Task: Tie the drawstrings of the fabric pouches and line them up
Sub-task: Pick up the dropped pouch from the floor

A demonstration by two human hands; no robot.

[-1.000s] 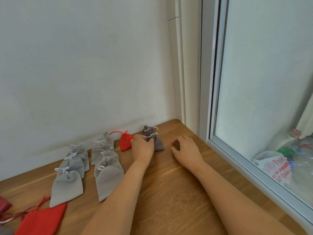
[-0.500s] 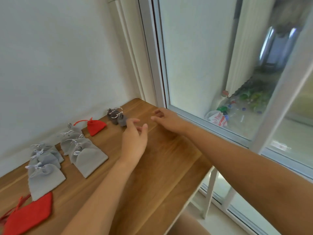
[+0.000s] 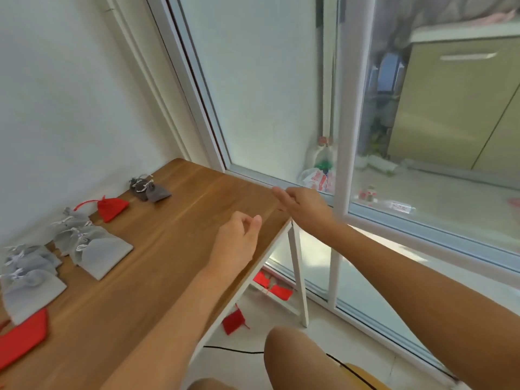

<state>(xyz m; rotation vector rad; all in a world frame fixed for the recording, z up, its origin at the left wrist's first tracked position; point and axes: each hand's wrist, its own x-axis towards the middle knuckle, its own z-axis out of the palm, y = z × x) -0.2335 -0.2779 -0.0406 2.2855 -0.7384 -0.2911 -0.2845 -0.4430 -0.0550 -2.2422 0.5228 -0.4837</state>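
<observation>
Tied pouches lie in rows on the wooden table (image 3: 180, 220) at the left: two dark grey pouches (image 3: 150, 190) by the wall, a small red pouch (image 3: 112, 207), then several light grey pouches (image 3: 92, 249). A flat red pouch (image 3: 22, 339) lies at the left edge. My left hand (image 3: 236, 240) hovers over the table's right part with loosely curled fingers, holding nothing. My right hand (image 3: 301, 205) reaches past the table's right corner, fingers relaxed and empty. More red pouches (image 3: 235, 322) lie on the floor under the table.
A white wall runs behind the table, and a glass sliding door (image 3: 281, 108) stands at the right. The table's white leg (image 3: 298, 277) and a black cable (image 3: 239, 351) are below. My knees (image 3: 292, 358) show at the bottom.
The view has swung right and down, showing the floor under the table. My left hand left the dark grey pouches and drew back; my right hand moved out past the table's right corner.
</observation>
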